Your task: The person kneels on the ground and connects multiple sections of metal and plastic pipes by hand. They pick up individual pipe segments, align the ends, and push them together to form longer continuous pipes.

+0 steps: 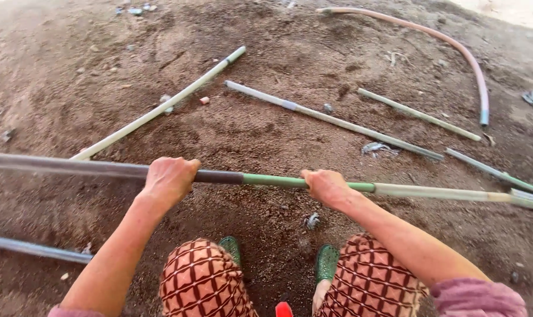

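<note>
Both hands are closed around 1 long pole (278, 180) that goes across the near part of the scene from left to right. The left hand (169, 179) wraps the dark grey part of the pole, fingers curled over the top. The right hand (327, 186) grips the green part, also with fingers folded over it. Further right the pole becomes pale. It is held above the brown soil (266, 129), in front of the person's knees, which are covered by red patterned cloth. 2 green shoes (326, 262) stand on the ground below the pole.

On the soil behind, several other sticks lie apart from each other: 1 long pale stick (160, 108) at the far left, 1 grey stick (331, 119) in the middle, and 1 shorter stick (419, 114) to the right. A curved pink hose (448, 44) lies at the far right. A grey pipe (34, 249) lies near left.
</note>
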